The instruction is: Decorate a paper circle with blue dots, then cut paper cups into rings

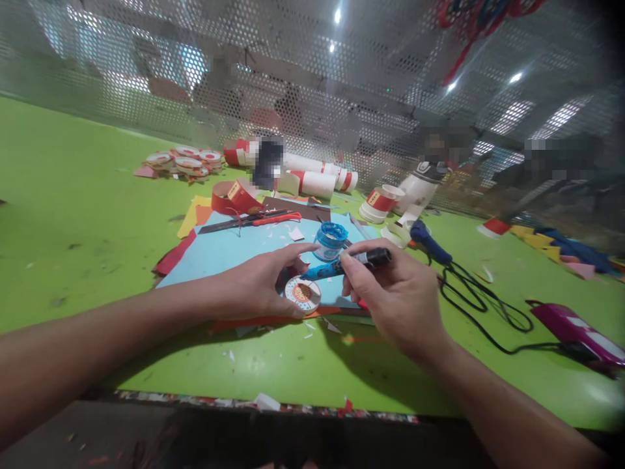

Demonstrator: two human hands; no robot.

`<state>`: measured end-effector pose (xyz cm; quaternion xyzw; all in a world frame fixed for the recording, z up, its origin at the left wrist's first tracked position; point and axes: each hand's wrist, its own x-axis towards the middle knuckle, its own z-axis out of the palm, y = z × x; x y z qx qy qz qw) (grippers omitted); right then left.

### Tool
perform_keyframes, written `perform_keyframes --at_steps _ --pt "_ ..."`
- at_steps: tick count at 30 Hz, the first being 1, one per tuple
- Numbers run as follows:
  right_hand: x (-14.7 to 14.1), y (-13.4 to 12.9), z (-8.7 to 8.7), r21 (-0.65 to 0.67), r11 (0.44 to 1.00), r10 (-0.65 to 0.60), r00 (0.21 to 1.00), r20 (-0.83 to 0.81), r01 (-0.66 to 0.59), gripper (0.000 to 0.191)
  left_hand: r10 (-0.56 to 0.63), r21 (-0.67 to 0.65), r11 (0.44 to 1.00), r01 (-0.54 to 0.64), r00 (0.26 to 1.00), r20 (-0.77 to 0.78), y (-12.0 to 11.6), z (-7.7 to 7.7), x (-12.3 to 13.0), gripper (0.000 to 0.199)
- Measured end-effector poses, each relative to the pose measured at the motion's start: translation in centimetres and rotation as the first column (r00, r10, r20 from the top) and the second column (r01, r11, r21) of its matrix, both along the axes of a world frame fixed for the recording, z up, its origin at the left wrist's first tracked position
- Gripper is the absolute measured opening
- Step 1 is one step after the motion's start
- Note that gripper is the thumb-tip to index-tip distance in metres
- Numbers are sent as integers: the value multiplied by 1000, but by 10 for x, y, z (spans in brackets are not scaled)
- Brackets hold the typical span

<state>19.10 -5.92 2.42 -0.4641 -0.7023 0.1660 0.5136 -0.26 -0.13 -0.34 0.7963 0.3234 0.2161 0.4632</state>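
My left hand [271, 280] pinches a small round white disc [295, 301] between thumb and fingers. Its face has a red ring, a brown-gold centre and blue dots round the rim. In my right hand [395, 299] is a black marker-like pen [364, 259], its front end smeared with blue paint. That blue tip is at the upper rim of the disc; whether it touches I cannot tell. Just beyond my hands stands an open jar of blue paint [328, 244]. Light blue paper sheets [219, 260] lie beneath, with paper scraps near them.
Behind the sheets are a red paper ring [233, 197], red-handled scissors [278, 219], white paper cups [312, 184] and stacked round discs [188, 159]. To the right lie a dark blue tool [430, 241] with a black cord and a magenta case [579, 332]. A perforated metal screen [219, 78] borders the green table [73, 228].
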Motion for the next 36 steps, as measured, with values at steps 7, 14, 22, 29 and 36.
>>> perform_keyframes --at_steps 7,14,22,29,36 --pt "-1 1 -3 -4 1000 -14 997 74 14 9 9 24 1000 -8 1000 -9 1 1 1 92" --pt "-1 2 -5 -14 1000 -21 996 85 22 9 12 14 1000 -11 1000 -24 -2 5 2 92" --pt "-1 3 -6 -2 1000 -18 997 81 18 11 8 36 999 -8 1000 -16 0 0 0 90" --pt "-1 2 -7 -4 1000 -8 997 74 8 11 8 20 1000 -8 999 -40 -2 3 1 94" --pt "0 3 -6 -9 1000 -22 995 99 23 10 1 47 999 0 999 -38 -1 2 0 93"
